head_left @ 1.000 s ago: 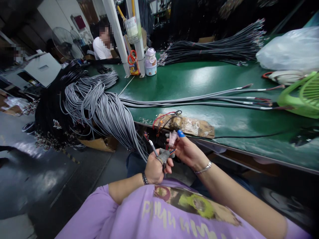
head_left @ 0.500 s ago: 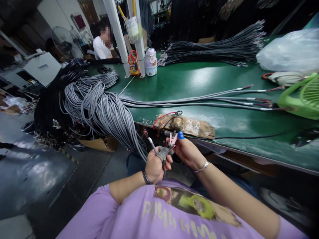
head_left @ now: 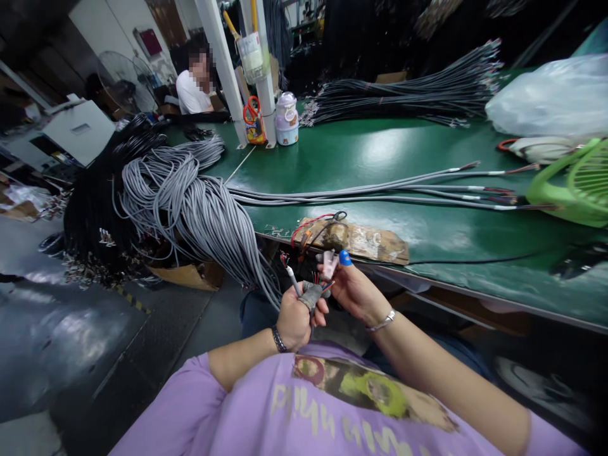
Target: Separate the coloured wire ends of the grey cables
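My left hand point(head_left: 294, 316) is closed round a grey cable point(head_left: 293, 280); its thumb wears a grey cover. One cable end points up, with a white band and thin coloured wires. More fine wires point(head_left: 316, 277), some red and green, stick out by the left thumb. Close beside it, my right hand point(head_left: 356, 292) pinches a small pink clip point(head_left: 329, 263) shaped like a clothes peg, held at those wires. A blue cap point(head_left: 345, 258) covers one right fingertip. Whether the clip's jaws touch a wire is too small to tell.
A thick bundle of grey cables point(head_left: 204, 202) hangs over the green bench point(head_left: 380, 152) at the left. Several cables lie along it towards a green fan point(head_left: 579, 183). A worn wooden board point(head_left: 375, 244) sits at the front edge. A person point(head_left: 192, 88) sits behind posts.
The pink clip has turned slightly in my right hand and looks blurred. The upright cable end has shifted a little to the right. My left hand keeps its hold.
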Demonstrator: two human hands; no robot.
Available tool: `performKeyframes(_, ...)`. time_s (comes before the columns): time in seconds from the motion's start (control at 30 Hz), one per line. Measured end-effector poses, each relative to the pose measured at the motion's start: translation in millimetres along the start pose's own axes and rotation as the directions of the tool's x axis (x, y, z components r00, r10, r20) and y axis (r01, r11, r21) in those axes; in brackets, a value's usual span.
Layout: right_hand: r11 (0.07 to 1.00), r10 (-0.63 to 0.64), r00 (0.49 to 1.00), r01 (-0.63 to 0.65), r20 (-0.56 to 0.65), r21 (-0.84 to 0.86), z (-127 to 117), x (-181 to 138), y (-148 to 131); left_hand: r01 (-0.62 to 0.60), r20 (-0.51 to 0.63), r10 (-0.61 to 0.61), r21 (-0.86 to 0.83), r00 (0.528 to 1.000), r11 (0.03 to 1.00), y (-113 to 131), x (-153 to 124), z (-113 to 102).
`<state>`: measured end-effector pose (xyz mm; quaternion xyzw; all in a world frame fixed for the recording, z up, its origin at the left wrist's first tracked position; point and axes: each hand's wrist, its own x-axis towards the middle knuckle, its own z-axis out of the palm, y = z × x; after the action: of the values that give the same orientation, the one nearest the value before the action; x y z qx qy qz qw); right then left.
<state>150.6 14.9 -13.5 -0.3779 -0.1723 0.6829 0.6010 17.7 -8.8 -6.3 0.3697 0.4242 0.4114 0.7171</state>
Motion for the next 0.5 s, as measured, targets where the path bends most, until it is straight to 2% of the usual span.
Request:
performKeyframes(0.13,0.997,0.077,0.991,-0.074,0.112,-0.026,-5.3,-7.8,-4.9,0.01,0.004,-0.01,0.02,1.0,1.0,0.0,-4.5,-3.5)
performKeyframes(0.27,0.966,0.187,0.966,-0.147,0.18,-0.213,-8.7,-20.1,-12.5,-0.024,-0.003,0.024,0.069,1.0,0.997,-3.4,-6.8,-7.8)
performKeyframes(0.33,0.936,0.181,0.968,-0.115,0.175,-0.334,-7.8,-26.2,-16.5,-0.043,0.015,0.042,0.11,0.999,0.993,-5.8,-7.3,-9.4)
performKeyframes(0.5,0.814,0.063,0.98,0.058,0.187,-0.577,-4.3,-33.0,-26.2,-0.029,0.096,0.009,0.213,0.995,0.977,-10.0,-7.5,-12.2)
